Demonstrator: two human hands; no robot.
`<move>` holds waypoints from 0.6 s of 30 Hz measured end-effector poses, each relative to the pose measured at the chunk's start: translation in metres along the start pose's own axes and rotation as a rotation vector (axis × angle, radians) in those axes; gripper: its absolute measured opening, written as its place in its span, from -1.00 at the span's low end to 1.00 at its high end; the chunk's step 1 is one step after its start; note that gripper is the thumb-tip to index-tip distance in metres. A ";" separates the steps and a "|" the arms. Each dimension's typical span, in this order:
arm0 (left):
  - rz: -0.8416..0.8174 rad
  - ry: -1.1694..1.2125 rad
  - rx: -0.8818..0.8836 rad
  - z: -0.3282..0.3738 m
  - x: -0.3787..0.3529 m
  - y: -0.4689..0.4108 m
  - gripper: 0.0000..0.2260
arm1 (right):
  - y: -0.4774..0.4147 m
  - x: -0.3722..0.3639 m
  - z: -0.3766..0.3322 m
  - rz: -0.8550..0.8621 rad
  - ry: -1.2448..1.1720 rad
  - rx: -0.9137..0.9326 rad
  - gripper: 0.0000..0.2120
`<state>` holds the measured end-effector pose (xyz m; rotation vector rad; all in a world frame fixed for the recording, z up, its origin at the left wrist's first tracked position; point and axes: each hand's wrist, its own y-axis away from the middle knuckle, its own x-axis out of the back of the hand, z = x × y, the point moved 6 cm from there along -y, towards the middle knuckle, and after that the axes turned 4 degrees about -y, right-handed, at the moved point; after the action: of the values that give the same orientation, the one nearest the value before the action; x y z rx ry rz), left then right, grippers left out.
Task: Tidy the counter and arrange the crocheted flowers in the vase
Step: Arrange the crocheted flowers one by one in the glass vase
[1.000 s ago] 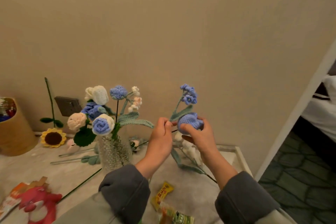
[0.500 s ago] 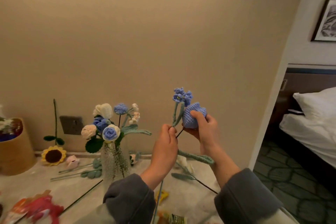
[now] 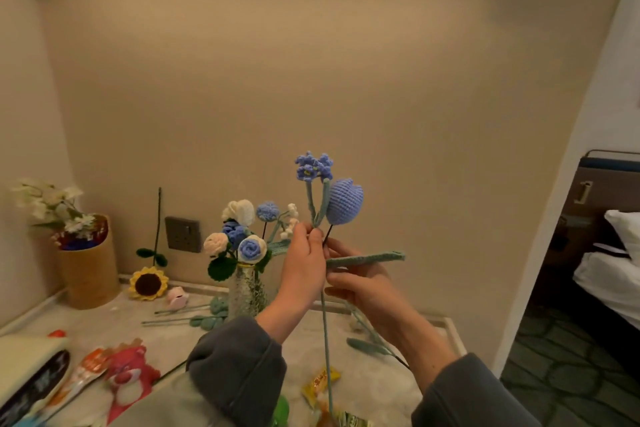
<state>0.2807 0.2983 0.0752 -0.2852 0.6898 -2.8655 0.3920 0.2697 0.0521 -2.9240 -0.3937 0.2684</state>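
My left hand (image 3: pixel 304 263) pinches the stems of a small blue forget-me-not sprig (image 3: pixel 314 167) and a blue crocheted tulip (image 3: pixel 345 202), held upright in the air. Just below, my right hand (image 3: pixel 363 288) grips the tulip's stem beside its long green leaf (image 3: pixel 367 258). To the left stands the glass vase (image 3: pixel 246 295), which holds several white and blue crocheted flowers (image 3: pixel 242 236). A crocheted sunflower (image 3: pixel 149 283) leans on the wall, and a pink bud (image 3: pixel 177 296) with loose green stems (image 3: pixel 183 315) lies on the counter.
A tan round box (image 3: pixel 90 270) with white blossoms stands at the far left. A pink plush bear (image 3: pixel 128 371), an orange packet (image 3: pixel 86 369) and a yellow snack wrapper (image 3: pixel 320 381) lie near the front. More crocheted leaves (image 3: pixel 369 345) rest at the right, near the counter rim (image 3: pixel 452 333).
Both hands lifted the blue flowers higher. My right hand slid off the tulip head down to its stem, so the tulip now stands upright.
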 end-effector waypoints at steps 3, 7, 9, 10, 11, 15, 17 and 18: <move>0.015 -0.012 -0.004 -0.001 0.007 0.003 -0.89 | -0.006 -0.007 0.001 0.113 -0.018 -0.010 -0.70; 0.000 -0.004 0.002 -0.003 0.016 0.009 -0.86 | -0.015 -0.017 0.000 0.285 -0.109 0.011 -0.88; 0.003 -0.022 -0.001 -0.002 0.025 0.009 -0.84 | -0.019 -0.021 -0.002 0.323 -0.091 0.013 -0.94; 0.002 -0.024 0.010 -0.003 0.029 0.008 -0.83 | -0.020 -0.022 -0.003 0.337 -0.072 0.015 -0.95; 0.000 -0.016 0.033 -0.003 0.034 0.006 -0.83 | -0.023 -0.024 -0.006 0.346 -0.057 0.019 -0.94; 0.001 0.073 0.067 0.010 0.054 -0.002 -0.83 | -0.035 -0.027 -0.027 0.394 -0.021 0.090 -0.89; 0.017 0.084 0.020 0.023 0.067 -0.011 -0.84 | -0.042 -0.031 -0.043 0.408 -0.039 0.141 -0.88; 0.028 0.082 -0.004 0.029 0.073 -0.016 -0.85 | -0.045 -0.034 -0.051 0.418 -0.047 0.166 -0.88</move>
<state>0.2145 0.2838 0.1187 -0.1572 0.7091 -2.8627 0.3592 0.2959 0.1152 -2.8102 0.2309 0.4038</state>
